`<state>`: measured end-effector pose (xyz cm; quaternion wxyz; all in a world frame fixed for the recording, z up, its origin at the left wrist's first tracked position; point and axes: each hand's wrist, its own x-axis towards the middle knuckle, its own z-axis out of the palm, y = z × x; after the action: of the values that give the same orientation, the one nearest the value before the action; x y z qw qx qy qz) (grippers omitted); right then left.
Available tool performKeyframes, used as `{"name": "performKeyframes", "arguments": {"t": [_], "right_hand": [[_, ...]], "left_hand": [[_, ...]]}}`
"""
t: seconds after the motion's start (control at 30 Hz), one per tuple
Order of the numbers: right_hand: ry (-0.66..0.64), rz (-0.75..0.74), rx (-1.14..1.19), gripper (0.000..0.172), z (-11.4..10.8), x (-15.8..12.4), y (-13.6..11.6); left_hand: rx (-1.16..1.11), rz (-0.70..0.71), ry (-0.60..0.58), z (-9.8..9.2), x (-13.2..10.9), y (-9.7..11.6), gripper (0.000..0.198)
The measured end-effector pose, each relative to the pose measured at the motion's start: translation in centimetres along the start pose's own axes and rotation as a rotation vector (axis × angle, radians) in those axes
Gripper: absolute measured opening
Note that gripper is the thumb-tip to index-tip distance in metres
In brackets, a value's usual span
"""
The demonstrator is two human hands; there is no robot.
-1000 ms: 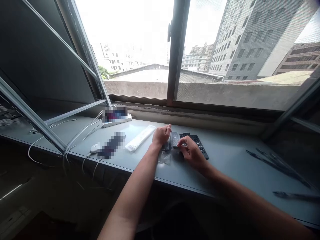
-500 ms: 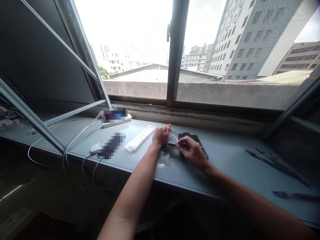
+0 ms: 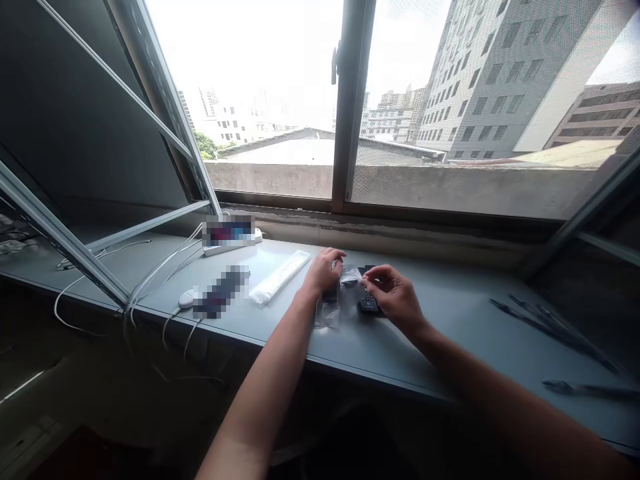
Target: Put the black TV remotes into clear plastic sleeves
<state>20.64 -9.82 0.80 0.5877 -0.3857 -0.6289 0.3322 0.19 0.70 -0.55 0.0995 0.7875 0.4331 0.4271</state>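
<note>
My left hand (image 3: pixel 324 272) lies over a clear plastic bag (image 3: pixel 328 317) with a dark object in it, its fingers curled at the bag's far end. Between my hands sits a crumpled clear piece of plastic (image 3: pixel 350 275), which may be part of the same bag. My right hand (image 3: pixel 396 295) pinches at the right edge of this plastic with thumb and forefinger. Black remote controls (image 3: pixel 369 304) with small buttons lie on the table beneath my right hand, which hides much of them.
A long white plastic-wrapped packet (image 3: pixel 280 279) lies left of my hands. Farther left are a blurred-out phone-like item (image 3: pixel 223 292), a round white charger (image 3: pixel 187 299), a power strip (image 3: pixel 233 243) and white cables. Dark cable-like strips (image 3: pixel 555 333) lie right. Metal shelf bars (image 3: pixel 165 130) slant at the left.
My right hand has shifted slightly right and turned, uncovering the near end of a remote. The fingers of my left hand have loosened and stretched forward. The plastic between them has been spread a little.
</note>
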Motion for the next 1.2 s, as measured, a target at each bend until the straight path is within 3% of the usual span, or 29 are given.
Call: {"name": "performKeyframes", "arguments": {"t": [0.2,0.43,0.67,0.93,1.03,1.2], "right_hand": [[0.135,0.049,0.049,0.038,-1.2,1.0,-0.1],[0.217,0.109,0.186,0.045,-1.3,1.9,1.0],[0.075,0.192,0.265,0.040,-0.9,1.5,0.0],[0.057,0.331,0.381,0.037,-0.8,1.3,0.3],[0.035,0.407,0.461,0.036,-0.6,1.3,0.3],[-0.172,0.536,0.578,0.041,-0.3,1.1,-0.2]], "left_hand": [[-0.043,0.157,-0.072,0.3,-0.3,0.1,0.068],[-0.016,0.212,-0.151,0.7,-0.7,-0.4,0.069],[-0.097,0.315,-0.052,1.1,0.0,-0.3,0.030],[-0.065,0.346,0.158,0.2,0.0,1.0,0.045],[-0.038,0.363,0.163,0.1,0.0,1.6,0.042],[0.001,0.384,0.128,-0.1,-0.2,2.4,0.041]]}}
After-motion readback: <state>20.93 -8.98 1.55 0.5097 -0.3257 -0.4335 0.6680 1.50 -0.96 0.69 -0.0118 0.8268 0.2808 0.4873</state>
